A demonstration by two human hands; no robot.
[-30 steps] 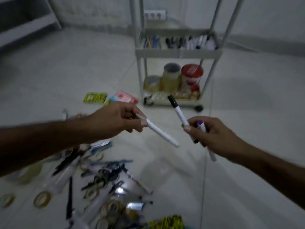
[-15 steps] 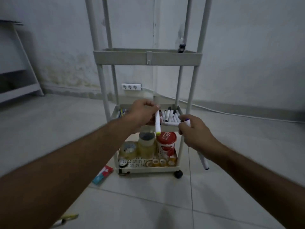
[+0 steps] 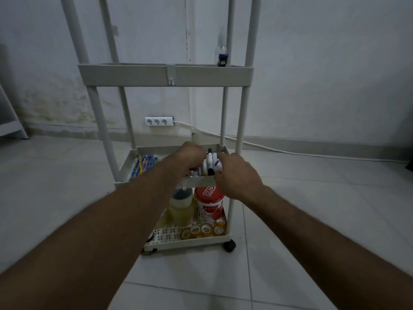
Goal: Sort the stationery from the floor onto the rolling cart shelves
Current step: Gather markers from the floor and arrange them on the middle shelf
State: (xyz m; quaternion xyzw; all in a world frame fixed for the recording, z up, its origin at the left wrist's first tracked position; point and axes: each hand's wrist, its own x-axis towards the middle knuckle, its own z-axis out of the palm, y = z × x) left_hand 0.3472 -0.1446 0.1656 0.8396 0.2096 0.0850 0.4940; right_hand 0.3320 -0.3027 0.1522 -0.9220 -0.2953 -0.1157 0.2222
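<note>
**Markers meet the middle shelf**

Over the middle shelf (image 3: 196, 181) of the rolling cart (image 3: 166, 74), both hands are down among a bundle of white markers (image 3: 211, 165) lying at the right end of the tray. The left hand (image 3: 190, 156) comes in from the left with its fingers curled downward over the bundle; the right hand (image 3: 237, 175) closes in from the right with fingers bent at the front rim. Whether either hand has hold of a marker or is already letting go cannot be told, because the fingertips are hidden behind knuckles and markers.

The markers lie with their long axis running front to back across the shelf, caps toward the front rim, one dark-capped marker (image 3: 210, 161) standing out in the middle of the white ones. They sit between the two hands, touching or nearly touching both, so neither hand is clearly nearer. At the left end of the same shelf a bunch of pens (image 3: 143, 163) lies along the same axis, well apart from the markers.

On the bottom shelf (image 3: 190, 240) stand a red-and-white tub (image 3: 209, 202), a yellowish tape stack (image 3: 181, 209) and a row of small tape rolls (image 3: 205, 229).

Judging by this, the coming move is a release and withdrawal toward the person, along the markers' own axis, so they stay aligned.
</note>
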